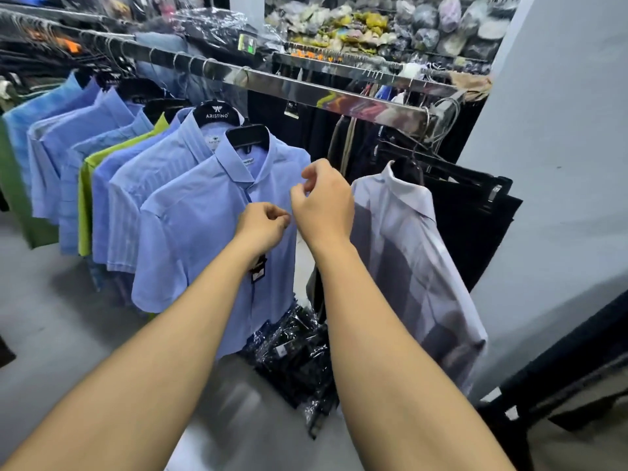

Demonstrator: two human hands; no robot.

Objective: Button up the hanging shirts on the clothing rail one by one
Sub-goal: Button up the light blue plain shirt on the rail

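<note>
Both bare arms are up at the mirror-bright chrome clothing rail [306, 88], a flat-faced steel bar running from the upper left down toward the right. Right below its middle hangs the smooth light-blue short-sleeved cotton shirt [204, 239] on a black plastic hanger [247, 134]. Its long axis is straight up and down, stiff pointed collar at the top by the rail and hem at the bottom, and its front is turned toward the camera. A small black card tag [257, 270] dangles on the front seam, below the rail and just under the left wrist.

The left hand [263, 226] is in front of the shirt's chest, fingers curled in tight, thumb tip pressed to forefinger against the cloth. Whether any cloth is caught between them, I cannot tell. The right hand [324, 202] sits a touch nearer the rail, just beside the left. Its fingers are curled too, thumb and forefinger close together, and again the grip is not clear.

Further left under the rail, a packed row of blue shirts, some ribbed with stripes, has one lime-green shirt [102, 161] among them. Toward the rail's right end hangs a thin white collared shirt [411, 232], slightly see-through and tilted. On the grey floor below the rail lies a heap of dark garments in crinkly clear plastic bags [295, 355].
</note>
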